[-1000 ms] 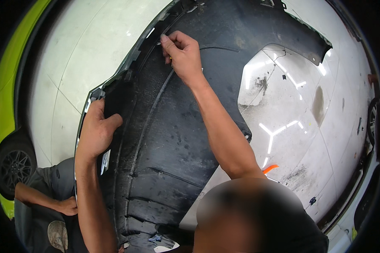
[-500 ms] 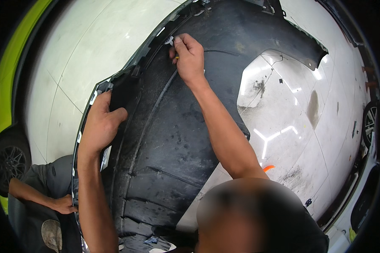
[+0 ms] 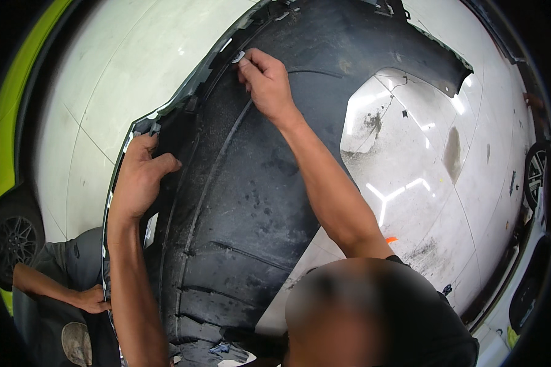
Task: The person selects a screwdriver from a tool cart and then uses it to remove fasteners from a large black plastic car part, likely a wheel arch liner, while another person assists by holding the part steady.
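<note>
A large black plastic car body panel, perhaps a bumper cover, lies with its ribbed inner side up. My left hand grips its left edge, the fingers curled over the rim and the thumb stretched across the black surface. Farther along that same edge, my right hand pinches a small whitish piece between thumb and fingers, right at the rim. The exact kind of this piece is too small to tell. The remaining fingers of that hand are bent underneath, and anything inside them is hidden.
At the lower left another person's hand rests at the panel's edge, near dark clothing. A yellow-green car stands at far left. Pale glossy floor tiles surround the panel. An orange strip lies beside my right forearm.
My right hand has shifted slightly left, and the whitish piece now sits flatter against the rim. A yellow bit seen by my fingers earlier no longer shows. My left hand has barely moved.
</note>
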Tool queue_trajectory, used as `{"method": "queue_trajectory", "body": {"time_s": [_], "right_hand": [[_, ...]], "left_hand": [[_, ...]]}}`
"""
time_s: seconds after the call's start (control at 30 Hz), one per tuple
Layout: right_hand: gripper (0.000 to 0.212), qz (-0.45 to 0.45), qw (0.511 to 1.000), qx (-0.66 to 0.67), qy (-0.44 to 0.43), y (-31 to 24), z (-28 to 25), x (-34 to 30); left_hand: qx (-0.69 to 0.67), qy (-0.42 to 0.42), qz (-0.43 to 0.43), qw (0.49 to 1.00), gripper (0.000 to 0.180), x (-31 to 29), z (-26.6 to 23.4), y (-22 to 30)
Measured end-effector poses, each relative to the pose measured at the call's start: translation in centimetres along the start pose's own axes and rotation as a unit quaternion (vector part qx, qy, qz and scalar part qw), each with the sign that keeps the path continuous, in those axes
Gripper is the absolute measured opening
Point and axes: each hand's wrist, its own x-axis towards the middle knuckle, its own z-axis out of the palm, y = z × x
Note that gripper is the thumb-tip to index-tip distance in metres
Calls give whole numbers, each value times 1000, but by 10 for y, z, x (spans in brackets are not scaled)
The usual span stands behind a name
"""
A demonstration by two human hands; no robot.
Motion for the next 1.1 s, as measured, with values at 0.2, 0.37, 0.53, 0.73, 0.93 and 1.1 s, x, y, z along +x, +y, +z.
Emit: {"method": "queue_trajectory", "body": {"time_s": [0.2, 0.37, 0.53, 0.73, 0.93, 1.1], "right_hand": [[29, 41, 976, 201, -73, -10, -8, 4], [30, 115, 986, 104, -54, -22, -15, 14], [34, 142, 985, 78, -60, -17, -10, 12], [39, 174, 978, 0, -114, -31, -15, 17], [36, 204, 971, 13, -125, -25, -49, 1], [35, 169, 969, 135, -119, -66, -39, -16]], "left_hand": [[-6, 6, 1, 1000, 26, 0, -4, -4], [13, -40, -12, 999, 43, 2, 3, 4], [79, -39, 8, 996, 47, 4, -4, -7], [-90, -8, -36, 995, 39, 4, -16, -9], [-72, 4, -19, 997, 48, 13, -10, -17], [-51, -25, -25, 998, 47, 7, -11, -8]]}}
